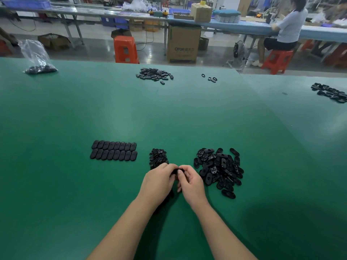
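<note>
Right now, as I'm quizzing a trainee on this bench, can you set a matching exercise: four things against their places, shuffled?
Things:
1. rows
2. big pile
3. bag
4. part

Places:
a. between left hand and right hand
b. far left of the table
c. right of the hands
d. left of the hands

Pairs: 1-d, 2-c, 3-b, 4-a.

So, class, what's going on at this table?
A person's left hand and right hand pinch a small black part together over the green table. A loose pile of black oval pieces lies just right of the hands, a smaller heap sits ahead of them, and two neat rows of ovals lie to the left.
</note>
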### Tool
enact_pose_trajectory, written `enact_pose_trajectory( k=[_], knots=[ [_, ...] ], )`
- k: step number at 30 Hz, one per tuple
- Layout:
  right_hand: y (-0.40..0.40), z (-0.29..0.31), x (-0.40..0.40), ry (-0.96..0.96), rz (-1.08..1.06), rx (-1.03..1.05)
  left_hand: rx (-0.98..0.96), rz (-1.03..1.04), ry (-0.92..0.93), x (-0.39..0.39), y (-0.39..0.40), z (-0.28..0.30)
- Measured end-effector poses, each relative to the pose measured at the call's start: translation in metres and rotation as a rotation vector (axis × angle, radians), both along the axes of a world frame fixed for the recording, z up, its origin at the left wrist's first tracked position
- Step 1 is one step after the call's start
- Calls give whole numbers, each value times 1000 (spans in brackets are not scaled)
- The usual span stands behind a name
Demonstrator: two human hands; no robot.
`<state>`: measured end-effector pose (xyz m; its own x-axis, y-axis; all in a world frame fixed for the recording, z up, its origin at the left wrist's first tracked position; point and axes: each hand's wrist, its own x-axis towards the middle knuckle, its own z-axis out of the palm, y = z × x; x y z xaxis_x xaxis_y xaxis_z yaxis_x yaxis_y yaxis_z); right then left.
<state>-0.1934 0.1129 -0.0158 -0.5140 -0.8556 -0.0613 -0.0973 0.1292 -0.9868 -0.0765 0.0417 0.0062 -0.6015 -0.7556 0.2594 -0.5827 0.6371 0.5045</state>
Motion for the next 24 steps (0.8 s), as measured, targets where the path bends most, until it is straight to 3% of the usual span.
enact_pose_trajectory(
  k=[3,8,12,24],
  knots=[
    [0,1,2,-34,-1,-22,-67,83,-11,12,-3,0],
    [2,1,0,-5,40,10,46,474,39,66,-32,-7],
    [2,1,1,20,46,27,68,696,-79,111,-47,-20],
    [3,1,2,58,49,48,-155,461,-196,98,-32,-30]
  ],
)
